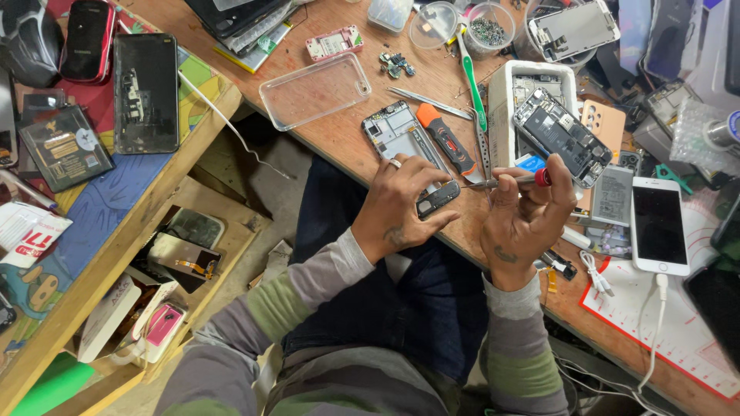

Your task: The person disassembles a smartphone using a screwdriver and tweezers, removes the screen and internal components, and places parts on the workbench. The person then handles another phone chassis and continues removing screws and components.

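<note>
Left hand pinches the near end of an opened phone chassis, fingers curled over its lower edge, thumb beneath. Chassis lies on the wooden bench, its near end right at the bench's front edge, almost overhanging the lap.

Right hand is closed around a small red-capped screwdriver, shaft held level, tip pointing left toward the chassis end (can't tell if the tip touches).

Tight quarters:
- orange-handled opening tool lies just beside the chassis on its right
- green toothbrush and metal tweezers just beyond that
- white tray with a second opened phone propped across it, close above the right hand
- white smartphone on charge cable, to the right, well apart
- clear phone case to the left of the chassis, bare bench between them

Open room is mostly on the left, where the bench edge drops off to a gap and a side shelf of parts.
</note>
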